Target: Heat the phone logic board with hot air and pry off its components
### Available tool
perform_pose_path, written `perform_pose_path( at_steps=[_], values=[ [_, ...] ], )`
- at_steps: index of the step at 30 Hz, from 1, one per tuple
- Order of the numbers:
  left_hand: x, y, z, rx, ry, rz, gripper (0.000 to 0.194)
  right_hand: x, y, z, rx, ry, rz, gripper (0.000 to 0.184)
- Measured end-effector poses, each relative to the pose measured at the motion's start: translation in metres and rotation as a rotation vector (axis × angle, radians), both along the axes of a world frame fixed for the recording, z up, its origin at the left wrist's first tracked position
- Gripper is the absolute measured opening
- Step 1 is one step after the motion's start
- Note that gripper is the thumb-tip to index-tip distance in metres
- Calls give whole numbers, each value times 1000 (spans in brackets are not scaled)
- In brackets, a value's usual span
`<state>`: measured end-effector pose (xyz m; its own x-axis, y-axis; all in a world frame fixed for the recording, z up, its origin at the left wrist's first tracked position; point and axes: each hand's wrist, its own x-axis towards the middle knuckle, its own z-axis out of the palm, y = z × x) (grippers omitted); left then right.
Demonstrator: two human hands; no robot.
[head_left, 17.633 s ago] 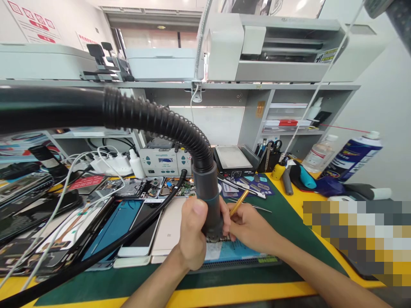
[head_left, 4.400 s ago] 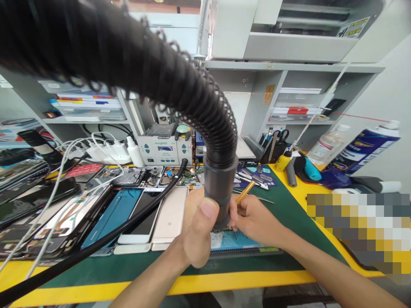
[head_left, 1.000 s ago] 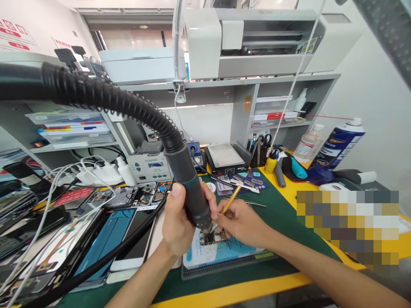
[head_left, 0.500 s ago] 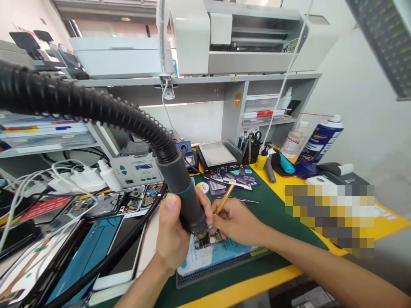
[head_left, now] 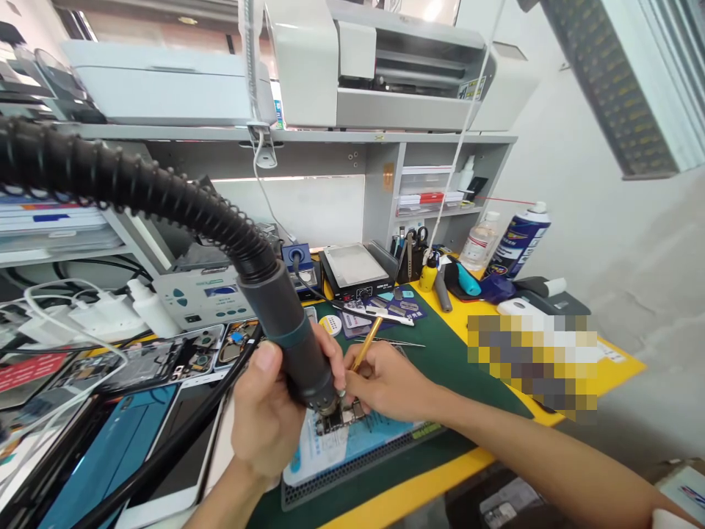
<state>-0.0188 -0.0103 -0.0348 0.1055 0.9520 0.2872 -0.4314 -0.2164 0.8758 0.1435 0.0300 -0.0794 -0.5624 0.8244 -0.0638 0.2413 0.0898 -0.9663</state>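
My left hand is wrapped round the dark handle of a hot air gun, its nozzle tilted down over a small circuit board. Pinched in my right hand is a slim gold pen-like tool; its tip is hidden behind my fingers, close to the nozzle. The board lies on a blue and white printed sheet on top of a dark perforated pad. Fingers and nozzle cover part of the board.
A ribbed black hose arches across the left. Opened phones and a white-framed phone lie left of the pad. Tweezers, a heating plate and a spray can stand or lie behind on the bench.
The view has swung slightly, so the bench appears further left. Both hands keep their grips on the hot air gun and the gold tool, above the board.
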Motion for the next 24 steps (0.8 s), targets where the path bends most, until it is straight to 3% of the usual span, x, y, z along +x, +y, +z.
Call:
perform_pose_path(
  at_steps=[5, 13, 24],
  values=[
    [1, 2, 0, 56, -29, -75, 54, 2, 1, -4, -4, 28, 20, 26],
    [1, 10, -13, 109, -20, -131, 55, 1, 2, 0, -39, 47, 46, 38],
    [1, 15, -12, 45, -71, -46, 62, 2, 2, 2, -57, 29, 23, 31]
  ],
)
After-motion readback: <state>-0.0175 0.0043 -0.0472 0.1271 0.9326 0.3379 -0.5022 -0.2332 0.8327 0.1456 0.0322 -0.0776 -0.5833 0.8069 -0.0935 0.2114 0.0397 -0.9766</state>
